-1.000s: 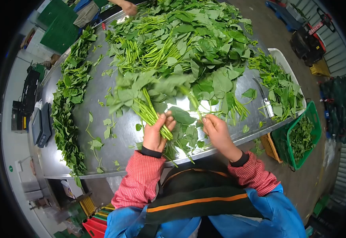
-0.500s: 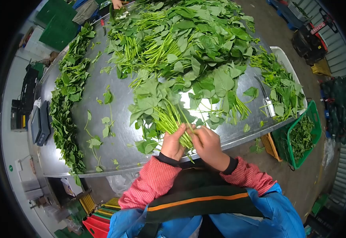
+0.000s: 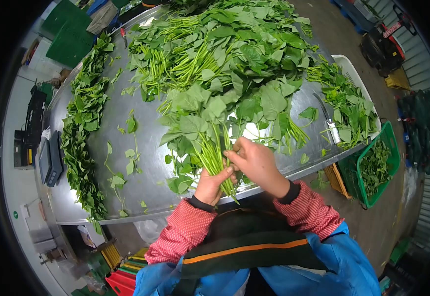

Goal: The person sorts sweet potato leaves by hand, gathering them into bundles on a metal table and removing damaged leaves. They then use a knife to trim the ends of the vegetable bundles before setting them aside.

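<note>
Far-left scale: a dark scale [image 3: 52, 160] stands beside the left edge of the metal table [image 3: 148, 192].
Left row: a long row of leafy greens [image 3: 79, 123] lies from the far side to the near edge.
Loose sprigs: a few thin sprigs [image 3: 131, 163] lie apart on the metal, between the row and the hands.
Left hand: the left hand [image 3: 211, 186] is wrapped around the lower stems, with the thumb across them.
Bunch: the bunch [image 3: 209, 153] is at the near middle, above the table edge, leaves to the far side, cut ends to the near side.
Right hand: the right hand [image 3: 254, 163] has its fingers bent in and closed on stems at the right side of the bunch; how many stems, I cannot tell.
Good handling: I judge that the left hand should hold firmly but not crush, while the right fingers set the stems parallel, with their ends level.
Large heap: the heap of greens [image 3: 244, 49] covers the far middle; its near leaves come close to the bunch.
Right knife: a curved knife [image 3: 333, 132] with a pale handle lies well apart from both hands.
Far-right containers: a white tray [image 3: 370, 93] sits behind more greens; a green crate [image 3: 392, 143] with leaves inside is below.
</note>
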{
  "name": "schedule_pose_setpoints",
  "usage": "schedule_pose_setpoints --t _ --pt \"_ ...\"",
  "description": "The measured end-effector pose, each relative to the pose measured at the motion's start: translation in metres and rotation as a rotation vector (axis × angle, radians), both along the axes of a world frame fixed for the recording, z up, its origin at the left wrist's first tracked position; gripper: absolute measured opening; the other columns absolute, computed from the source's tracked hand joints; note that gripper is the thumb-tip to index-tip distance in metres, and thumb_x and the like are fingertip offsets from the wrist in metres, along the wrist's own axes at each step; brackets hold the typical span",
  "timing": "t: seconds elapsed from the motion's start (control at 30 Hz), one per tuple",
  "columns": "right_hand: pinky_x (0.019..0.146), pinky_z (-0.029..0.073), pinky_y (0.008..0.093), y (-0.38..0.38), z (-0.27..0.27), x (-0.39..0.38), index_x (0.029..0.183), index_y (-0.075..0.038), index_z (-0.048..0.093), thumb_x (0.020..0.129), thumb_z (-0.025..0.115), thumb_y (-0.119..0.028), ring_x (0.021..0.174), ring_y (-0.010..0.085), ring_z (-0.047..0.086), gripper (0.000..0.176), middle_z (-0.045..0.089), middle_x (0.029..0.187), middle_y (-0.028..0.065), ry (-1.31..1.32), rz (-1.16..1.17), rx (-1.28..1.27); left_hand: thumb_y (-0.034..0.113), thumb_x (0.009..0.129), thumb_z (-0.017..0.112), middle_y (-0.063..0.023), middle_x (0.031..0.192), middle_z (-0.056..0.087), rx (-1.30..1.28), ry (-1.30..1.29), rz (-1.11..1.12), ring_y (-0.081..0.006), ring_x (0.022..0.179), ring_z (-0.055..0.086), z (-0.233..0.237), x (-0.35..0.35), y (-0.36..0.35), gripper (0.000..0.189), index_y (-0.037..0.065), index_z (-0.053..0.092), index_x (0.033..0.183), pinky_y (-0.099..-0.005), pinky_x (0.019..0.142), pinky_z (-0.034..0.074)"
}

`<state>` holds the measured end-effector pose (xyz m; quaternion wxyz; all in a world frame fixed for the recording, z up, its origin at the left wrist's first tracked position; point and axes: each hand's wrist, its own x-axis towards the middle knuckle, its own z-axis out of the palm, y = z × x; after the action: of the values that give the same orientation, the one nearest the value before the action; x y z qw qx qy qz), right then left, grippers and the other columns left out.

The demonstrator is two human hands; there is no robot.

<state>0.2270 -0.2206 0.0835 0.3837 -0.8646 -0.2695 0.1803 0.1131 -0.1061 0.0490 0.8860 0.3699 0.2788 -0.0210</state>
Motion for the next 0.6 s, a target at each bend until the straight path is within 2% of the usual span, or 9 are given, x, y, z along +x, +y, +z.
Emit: schedule_pose_setpoints --t 0.07,0.13,0.23,0.27,0.37,0.43,0.47,0.53,0.6 --pt "0.052 0.046 0.0384 0.001 -0.015 0.003 0.08 -0.004 0.057 0.082 0.064 -0.028 0.055 0.0303 0.061 0.026 0.061 0.058 0.0116 0.177 -0.01 0.066 0.007 0.089 0.058 -0.0034 0.087 0.056 0.03 -0.003 -0.032 -0.0133 0.071 0.057 0.001 -0.001 -0.003 0.02 0.007 0.05 0.107 -0.0289 0.064 0.052" --pt "0.051 0.045 0.0373 -0.001 -0.008 0.003 0.078 -0.003 0.054 0.082 0.064 -0.023 0.054 0.0305 0.06 0.022 0.059 0.058 0.0115 0.31 -0.023 0.128 0.01 0.091 0.057 -0.0033 0.087 0.056 -0.054 0.044 -0.005 -0.0128 0.07 0.056 0.005 0.001 -0.003 0.019 0.007 0.05 0.108 -0.0283 0.064 0.052" --pt "0.05 0.046 0.0365 -0.002 -0.013 -0.006 0.077 -0.003 0.053 0.082 0.064 -0.022 0.051 0.0305 0.059 0.022 0.059 0.056 0.0108 0.124 -0.027 0.124 0.014 0.093 0.054 -0.0041 0.088 0.058 -0.125 0.083 0.041 -0.0124 0.071 0.055 -0.005 -0.004 -0.002 0.018 0.007 0.051 0.109 -0.0274 0.063 0.051" --pt "0.053 0.046 0.0369 -0.003 -0.009 -0.01 0.079 -0.003 0.053 0.081 0.063 -0.019 0.057 0.0294 0.059 0.019 0.059 0.062 0.0105 0.111 0.032 0.138 0.014 0.093 0.054 -0.0046 0.089 0.059 -0.148 0.074 0.056 -0.0126 0.072 0.056 -0.009 -0.004 -0.001 0.018 0.007 0.051 0.11 -0.0274 0.064 0.051" --pt "0.056 0.047 0.0359 -0.008 -0.016 -0.018 0.082 -0.002 0.052 0.081 0.061 -0.013 0.064 0.0273 0.059 0.015 0.057 0.07 0.0103 -0.417 0.399 0.308 0.015 0.091 0.056 -0.0057 0.092 0.06 -0.128 0.109 0.132 -0.0149 0.075 0.058 -0.017 -0.002 -0.001 0.023 0.006 0.053 0.112 -0.0301 0.069 0.051" --pt "0.058 0.047 0.034 -0.015 -0.005 -0.023 0.082 -0.003 0.049 0.078 0.058 -0.008 0.067 0.0259 0.057 0.011 0.052 0.072 0.0092 -0.428 0.547 0.281 0.015 0.09 0.058 -0.0056 0.091 0.059 -0.117 0.136 0.193 -0.016 0.077 0.058 0.004 0.004 -0.002 0.025 0.005 0.054 0.112 -0.0314 0.071 0.05" --pt "0.058 0.047 0.0336 -0.018 -0.003 -0.026 0.081 -0.003 0.049 0.078 0.058 -0.008 0.066 0.0257 0.057 0.011 0.052 0.072 0.0089 -0.443 0.583 0.294 0.014 0.089 0.06 -0.0058 0.087 0.059 0.052 0.111 0.164 -0.0172 0.076 0.057 -0.022 0.0 0.002 0.025 0.004 0.053 0.11 -0.0324 0.07 0.049" --pt "0.056 0.046 0.0341 -0.023 0.008 -0.034 0.08 -0.005 0.047 0.077 0.057 -0.008 0.064 0.0262 0.056 0.011 0.051 0.071 0.0088 -0.506 0.639 0.326 0.013 0.089 0.059 -0.0055 0.083 0.058 0.057 0.031 0.165 -0.0164 0.071 0.055 -0.013 0.003 0.003 0.021 0.004 0.053 0.106 -0.0281 0.066 0.047" --pt "0.056 0.046 0.0343 -0.022 0.009 -0.035 0.081 -0.004 0.048 0.078 0.057 -0.008 0.064 0.0264 0.056 0.011 0.051 0.07 0.0095 -0.426 0.528 0.327 0.013 0.09 0.057 -0.0042 0.079 0.056 0.051 0.014 0.175 -0.0158 0.07 0.056 -0.003 0.007 -0.001 0.016 0.004 0.053 0.102 -0.0262 0.065 0.048"
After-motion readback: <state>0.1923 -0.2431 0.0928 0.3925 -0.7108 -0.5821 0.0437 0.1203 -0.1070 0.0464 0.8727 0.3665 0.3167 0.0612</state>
